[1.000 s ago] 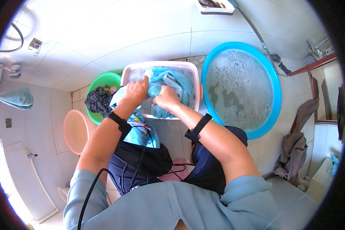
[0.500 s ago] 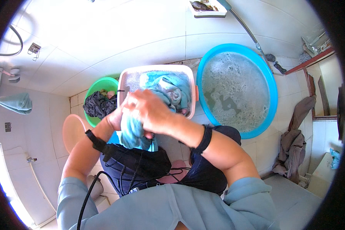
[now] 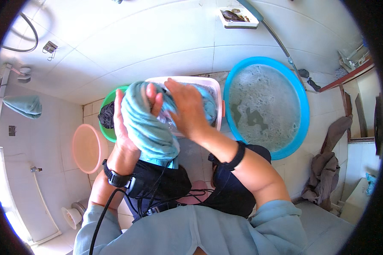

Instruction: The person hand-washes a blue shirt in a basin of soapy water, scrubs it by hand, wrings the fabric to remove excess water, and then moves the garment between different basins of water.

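Observation:
A bulky twist of light-blue wet cloth (image 3: 147, 123) is cradled in my left hand (image 3: 127, 135), its thumb and fingers on either side of the folds. Just right of it my right hand (image 3: 188, 106) is raised with the fingers apart, holding nothing that I can see. Both hands are above the near left part of a white-and-pink rectangular basin (image 3: 218, 95). More blue cloth (image 3: 208, 104) lies in the sudsy water there, partly hidden by my right hand. The lower end of the twist hangs over my dark trousers.
A large blue round tub (image 3: 304, 106) of foamy water stands right of the basin. Left are a green basin (image 3: 110, 135) with dark cloth (image 3: 107, 114) and a peach bucket (image 3: 88, 148). Black cables (image 3: 157, 182) cross my lap. Brown cloth (image 3: 323, 170) hangs at the right.
The hands have come apart: my right hand has let go of the cloth and moved right. The blue twist has risen and spread looser in my left hand, which has turned palm inward.

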`<action>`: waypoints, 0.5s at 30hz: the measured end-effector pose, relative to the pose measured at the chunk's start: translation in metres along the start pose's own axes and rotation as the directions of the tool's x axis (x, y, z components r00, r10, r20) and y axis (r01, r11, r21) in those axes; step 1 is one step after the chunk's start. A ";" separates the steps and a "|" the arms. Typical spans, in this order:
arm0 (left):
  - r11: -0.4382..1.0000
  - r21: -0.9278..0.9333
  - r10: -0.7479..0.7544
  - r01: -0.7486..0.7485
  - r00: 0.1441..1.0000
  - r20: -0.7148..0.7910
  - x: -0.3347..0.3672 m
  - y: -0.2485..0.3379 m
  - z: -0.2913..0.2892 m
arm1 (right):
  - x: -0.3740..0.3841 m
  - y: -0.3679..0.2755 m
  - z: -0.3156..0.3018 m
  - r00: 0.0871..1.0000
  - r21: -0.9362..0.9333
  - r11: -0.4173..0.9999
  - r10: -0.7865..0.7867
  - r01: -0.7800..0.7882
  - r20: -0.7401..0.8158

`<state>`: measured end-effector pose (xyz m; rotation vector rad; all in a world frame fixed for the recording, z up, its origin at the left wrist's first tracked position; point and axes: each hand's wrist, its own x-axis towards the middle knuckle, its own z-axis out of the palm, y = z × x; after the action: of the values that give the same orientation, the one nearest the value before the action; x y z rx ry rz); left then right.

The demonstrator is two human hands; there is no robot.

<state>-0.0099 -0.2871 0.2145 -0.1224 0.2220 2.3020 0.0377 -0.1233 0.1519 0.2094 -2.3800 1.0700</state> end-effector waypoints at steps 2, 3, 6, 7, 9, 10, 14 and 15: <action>0.985 -0.114 -0.129 0.131 0.991 0.021 0.013 -0.024 0.022 | -0.026 0.012 0.055 0.991 0.045 0.990 0.134 -0.135 0.019; 0.980 -0.109 -0.162 0.167 0.985 0.057 0.020 -0.039 0.022 | -0.023 0.016 0.071 0.968 0.390 0.913 0.193 -0.119 -0.158; 0.972 -0.097 -0.197 0.212 0.970 0.144 0.028 -0.072 0.018 | -0.006 0.022 0.106 0.861 0.820 0.510 0.261 0.262 -0.437; 0.954 -0.106 -0.256 0.279 0.948 0.187 0.031 -0.079 0.015 | -0.003 0.034 0.102 0.886 0.812 0.545 0.246 0.210 -0.394; 0.940 -0.037 -0.338 0.338 0.941 0.021 0.029 -0.070 0.015 | 0.006 0.055 0.083 0.923 0.779 0.620 0.236 0.098 -0.304; 0.919 -0.039 -0.391 0.392 0.920 0.023 0.027 -0.057 0.017 | 0.012 0.058 0.072 0.933 0.689 0.723 0.208 0.057 -0.295; 0.585 0.597 -0.463 0.549 0.831 -0.310 0.026 0.008 0.001 | 0.034 0.066 0.022 0.982 0.111 0.994 0.010 0.011 -0.188; 0.397 0.666 -0.489 0.631 0.760 -0.429 0.030 0.023 -0.004 | 0.032 0.063 0.016 0.996 0.085 0.996 0.036 -0.029 -0.079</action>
<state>-0.0476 -0.2814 0.2090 0.0672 1.0993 1.3155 -0.0174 -0.0907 0.1181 0.1542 -2.2761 1.1731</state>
